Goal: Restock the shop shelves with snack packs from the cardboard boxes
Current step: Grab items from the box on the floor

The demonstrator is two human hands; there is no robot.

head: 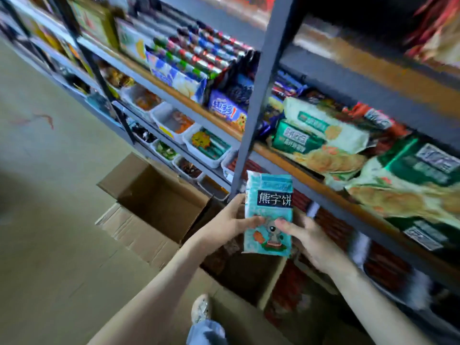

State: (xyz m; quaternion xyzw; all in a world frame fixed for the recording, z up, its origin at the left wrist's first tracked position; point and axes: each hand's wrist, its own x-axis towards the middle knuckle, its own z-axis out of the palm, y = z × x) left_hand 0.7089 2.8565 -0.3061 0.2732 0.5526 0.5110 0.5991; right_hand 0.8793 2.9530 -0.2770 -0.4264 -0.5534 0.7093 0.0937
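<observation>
A turquoise snack pack [270, 192] with a dark label and a cartoon bear stands upright between my hands, in front of the shelf's grey post. My left hand [231, 224] grips its left edge, thumb across the front. My right hand [307, 239] holds its right side, thumb on the front. Below the pack sits an open cardboard box [161, 195] with its flaps spread, and a second box [249, 272] lies under my wrists with dark contents. The shelf [311, 180] to the right carries green and white biscuit bags [321, 131].
A grey upright post [256, 100] stands just behind the pack. White bins [206, 148] of small snacks line the lower shelf on the left. Red sausage packs [383, 267] fill the low right shelf. My shoe [200, 308] is on the bare floor [49, 220] at left.
</observation>
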